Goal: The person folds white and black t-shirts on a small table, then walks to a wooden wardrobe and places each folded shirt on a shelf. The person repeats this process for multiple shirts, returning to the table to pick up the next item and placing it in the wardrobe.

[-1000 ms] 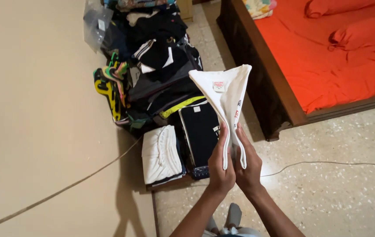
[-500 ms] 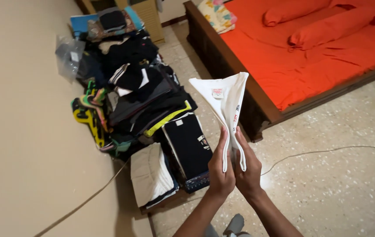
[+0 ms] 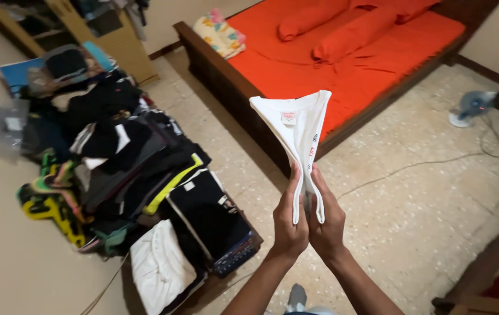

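I see the left hand (image 3: pixel 289 224) and right hand (image 3: pixel 326 224) pressed together, both clenched on a folded white shirt (image 3: pixel 296 125) above the floor (image 3: pixel 413 198).

I'm standing in a bedroom at home: a dark wooden bed (image 3: pixel 226 70) with an orange sheet and orange pillows (image 3: pixel 351 38), speckled terrazzo floor (image 3: pixel 413 198), heaps of folded clothes (image 3: pixel 138 157) along the wall, and a small fan (image 3: pixel 470 108).

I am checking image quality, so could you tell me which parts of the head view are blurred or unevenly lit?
Head view: the white shirt and both hands stay sharp; the clothes pile at left is smeared by motion blur; the fan looks soft; light is dim and warm, corners darker.
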